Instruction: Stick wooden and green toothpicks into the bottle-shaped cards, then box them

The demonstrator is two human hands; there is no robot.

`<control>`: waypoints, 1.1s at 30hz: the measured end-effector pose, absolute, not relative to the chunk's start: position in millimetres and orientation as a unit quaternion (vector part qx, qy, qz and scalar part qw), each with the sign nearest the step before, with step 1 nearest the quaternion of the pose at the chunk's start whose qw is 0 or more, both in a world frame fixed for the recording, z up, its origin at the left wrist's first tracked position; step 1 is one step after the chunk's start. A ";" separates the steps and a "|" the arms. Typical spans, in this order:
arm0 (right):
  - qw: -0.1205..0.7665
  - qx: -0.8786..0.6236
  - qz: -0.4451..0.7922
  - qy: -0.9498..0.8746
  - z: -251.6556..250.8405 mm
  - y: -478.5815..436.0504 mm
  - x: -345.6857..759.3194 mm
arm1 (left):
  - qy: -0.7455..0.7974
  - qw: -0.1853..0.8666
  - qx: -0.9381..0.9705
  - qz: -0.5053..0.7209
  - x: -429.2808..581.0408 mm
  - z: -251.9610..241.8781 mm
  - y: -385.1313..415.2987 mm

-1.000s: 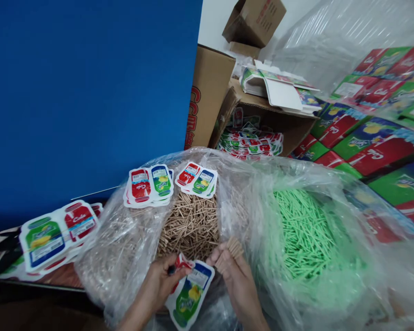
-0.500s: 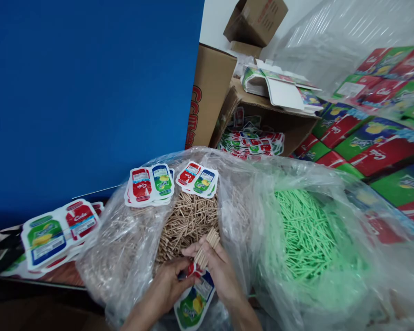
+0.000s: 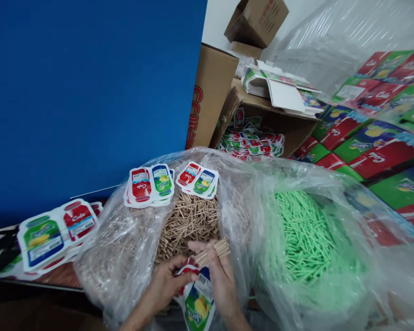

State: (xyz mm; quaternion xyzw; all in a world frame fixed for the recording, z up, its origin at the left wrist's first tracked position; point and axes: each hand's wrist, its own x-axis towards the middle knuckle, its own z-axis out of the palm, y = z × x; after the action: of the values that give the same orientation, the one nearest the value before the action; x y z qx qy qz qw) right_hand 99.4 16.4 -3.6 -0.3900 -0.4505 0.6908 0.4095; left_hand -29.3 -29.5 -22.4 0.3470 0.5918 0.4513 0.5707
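My left hand (image 3: 169, 282) pinches a printed soda-can pouch (image 3: 197, 301), red on one half and green and blue on the other. In my right hand (image 3: 222, 280) is a small bundle of tan sticks (image 3: 214, 253), held between thumb and fingers. The bundle's lower end meets the pouch's upper edge; whether it is inside I cannot tell. Just beyond both hands lies a heap of brown sticks (image 3: 193, 218) in a clear plastic bag (image 3: 124, 248). Two small stacks of pouches rest on that bag, a left stack (image 3: 150, 184) and a right stack (image 3: 197, 180).
More pouches (image 3: 58, 234) lie at the left edge. A bag of bright green sticks (image 3: 305, 234) stands on the right. Behind are an open carton (image 3: 296, 131) of pouches and stacked printed boxes (image 3: 372, 145). A blue panel (image 3: 89, 92) rises at the back left.
The stick bundle has tipped over to the right, from steep to nearly level, as my right hand turned. My left hand has shifted slightly left and down with the pouch.
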 end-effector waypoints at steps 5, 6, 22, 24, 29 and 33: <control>0.354 -0.367 0.690 -0.513 -2.6 15.7 98.3 | 0.582 0.532 0.421 0.448 -33.5 -27.8 -31.9; 0.335 -0.358 0.677 -0.549 -1.3 15.6 98.9 | 0.585 0.514 0.448 0.439 -34.7 -26.6 -32.7; 0.227 -0.239 0.408 -0.851 26.3 18.2 124.4 | 0.577 0.454 0.534 0.420 -42.4 -11.8 -35.4; 0.251 -0.245 0.374 -0.859 27.7 19.1 124.1 | 0.576 0.472 0.516 0.424 -43.2 -12.0 -36.6; 0.215 -0.259 0.381 -0.861 32.3 21.3 117.9 | 0.556 0.438 0.569 0.419 -44.2 -7.6 -36.1; 0.213 -0.252 0.423 -0.844 39.3 25.6 118.1 | 0.541 0.463 0.560 0.423 -42.8 -2.0 -33.9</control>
State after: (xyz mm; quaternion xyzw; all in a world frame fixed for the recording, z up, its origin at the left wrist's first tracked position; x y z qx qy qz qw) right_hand 118.1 25.6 39.3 -0.2516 -0.8443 0.4228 0.2126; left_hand -42.8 -33.9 -2.0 0.5602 0.5414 0.4228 0.4629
